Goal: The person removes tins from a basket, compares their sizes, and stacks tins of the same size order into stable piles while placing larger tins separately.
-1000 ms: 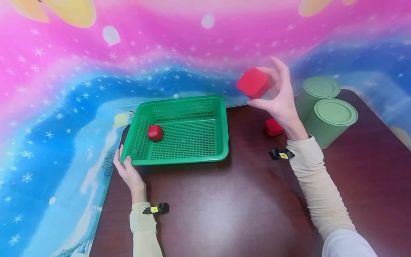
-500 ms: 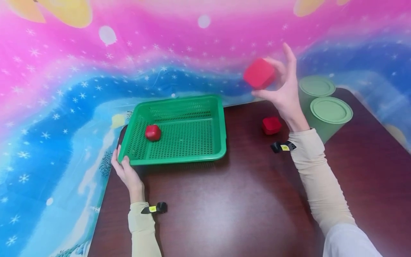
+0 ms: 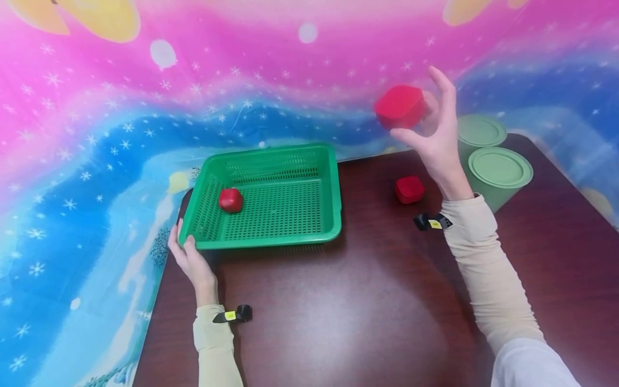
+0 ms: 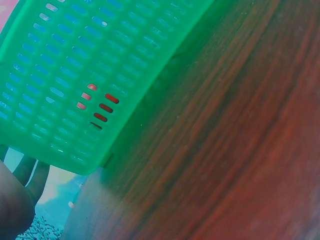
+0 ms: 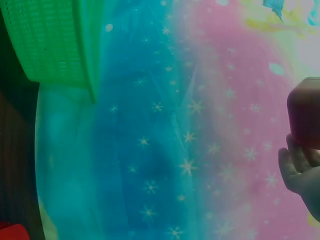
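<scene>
A green plastic basket with slotted walls sits on the table, and a small red block with rounded edges lies inside near its left side. My left hand grips the basket's near left corner, thumb at the rim and fingers along the outside. Raised above the table's back right, my right hand holds a larger red block between thumb and fingers, one finger sticking up clear of it. In the right wrist view this held block looks dark at the right edge. Below the right hand another red block rests on the table.
Two pale green lidded canisters stand at the right, partly behind the right hand and forearm. A patterned pink and blue cloth hangs behind the brown table and along its left side.
Carrying the red block, my right hand has shifted right and slightly up, and the block has turned a little. The left hand and basket stay nearly in place.
</scene>
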